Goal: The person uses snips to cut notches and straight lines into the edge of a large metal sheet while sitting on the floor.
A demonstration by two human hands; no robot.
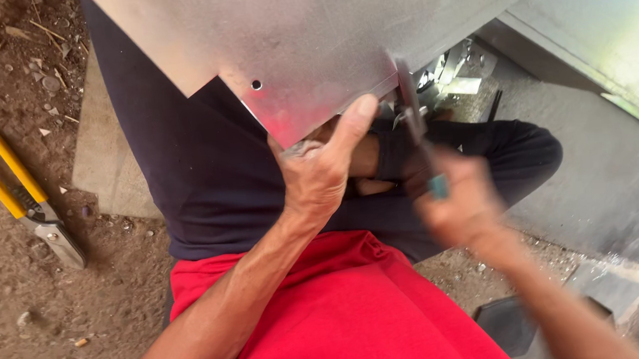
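Observation:
A large shiny sheet of metal [305, 32] with a small round hole in it fills the upper middle of the view. My left hand [319, 172] grips its lower corner, thumb pressed on the sheet's face. My right hand [459, 205], blurred, holds a dark hand tool [412, 108] with a teal-tipped handle; the tool's upper end meets the sheet's lower edge just right of my left thumb. I sit with legs in dark trousers [202, 175] and a red shirt [341, 318].
Yellow-handled snips [20, 196] lie on the dirt ground at the left. A flat grey slab [101, 146] lies under my leg. More sheet metal [617, 26] lies at the right, with small metal offcuts [458, 72] beside it.

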